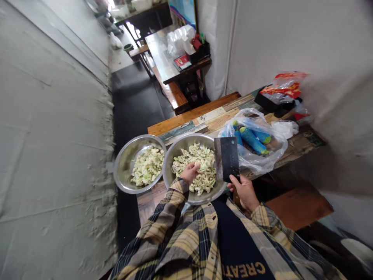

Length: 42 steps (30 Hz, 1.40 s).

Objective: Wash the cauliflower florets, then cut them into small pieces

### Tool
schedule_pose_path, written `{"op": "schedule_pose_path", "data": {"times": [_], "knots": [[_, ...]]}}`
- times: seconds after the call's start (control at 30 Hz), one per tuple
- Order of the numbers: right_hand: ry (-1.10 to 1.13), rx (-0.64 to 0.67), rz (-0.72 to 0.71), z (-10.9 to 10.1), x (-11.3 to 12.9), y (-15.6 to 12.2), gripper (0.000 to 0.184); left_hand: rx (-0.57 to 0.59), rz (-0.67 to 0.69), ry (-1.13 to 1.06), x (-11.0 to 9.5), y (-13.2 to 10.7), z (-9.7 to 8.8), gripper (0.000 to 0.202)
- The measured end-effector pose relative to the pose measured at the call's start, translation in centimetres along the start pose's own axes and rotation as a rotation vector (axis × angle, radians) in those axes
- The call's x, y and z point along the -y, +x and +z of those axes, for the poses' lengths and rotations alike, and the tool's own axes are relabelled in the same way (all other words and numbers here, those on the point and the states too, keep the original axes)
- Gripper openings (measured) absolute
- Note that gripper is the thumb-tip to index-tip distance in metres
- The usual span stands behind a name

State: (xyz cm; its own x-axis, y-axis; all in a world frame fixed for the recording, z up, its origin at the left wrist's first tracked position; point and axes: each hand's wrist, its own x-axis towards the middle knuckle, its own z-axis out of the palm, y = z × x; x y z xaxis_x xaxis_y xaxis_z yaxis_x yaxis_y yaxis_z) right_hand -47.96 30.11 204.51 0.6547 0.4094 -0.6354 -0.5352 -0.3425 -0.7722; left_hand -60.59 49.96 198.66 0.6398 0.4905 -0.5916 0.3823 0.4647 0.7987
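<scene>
My left hand is over the nearer steel bowl, its fingers closed on a pale cauliflower piece. Cut cauliflower florets with green stems fill much of that bowl. In my right hand is a cleaver with a broad dark blade, held up at the bowl's right rim. The cleaver's handle is mostly hidden by my fingers. A second steel bowl, holding more cauliflower pieces, stands to the left, its rim beside the first.
A clear plastic bag with several blue-netted green vegetables lies right of the bowls on the patchwork table. Behind it sits a black holder with red packaging. Benches and another table stand farther back; a wall runs along the left.
</scene>
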Motion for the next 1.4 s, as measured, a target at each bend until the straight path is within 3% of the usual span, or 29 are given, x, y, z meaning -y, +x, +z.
{"op": "schedule_pose_path", "data": {"times": [0.13, 0.4, 0.67, 0.87, 1.13, 1.4], "knots": [[-0.068, 0.099, -0.034, 1.4, 0.4, -0.1, 0.044, -0.039, -0.067, -0.359, -0.8, -3.5, -2.1, 0.044], [-0.303, 0.398, -0.135, 5.1, 2.5, -1.7, 0.044, -0.194, 0.053, -0.561, -2.2, -7.8, -5.8, 0.041], [-0.740, 0.616, -0.852, 10.2, 3.4, -4.6, 0.037, -0.227, 0.201, -0.707, -3.5, -11.1, -10.0, 0.051], [-0.893, 0.671, -1.081, 14.2, 3.2, -7.6, 0.041, -0.245, 0.245, -0.726, -3.1, -12.7, -13.4, 0.050], [-1.015, 0.666, -1.185, 18.6, 2.3, -9.8, 0.049, -0.210, 0.265, -0.741, -1.7, -14.3, -18.1, 0.045], [-1.020, 0.706, -1.094, 22.5, 1.9, -11.0, 0.039, -0.178, 0.295, -0.778, -0.5, -15.1, -22.0, 0.050]]}}
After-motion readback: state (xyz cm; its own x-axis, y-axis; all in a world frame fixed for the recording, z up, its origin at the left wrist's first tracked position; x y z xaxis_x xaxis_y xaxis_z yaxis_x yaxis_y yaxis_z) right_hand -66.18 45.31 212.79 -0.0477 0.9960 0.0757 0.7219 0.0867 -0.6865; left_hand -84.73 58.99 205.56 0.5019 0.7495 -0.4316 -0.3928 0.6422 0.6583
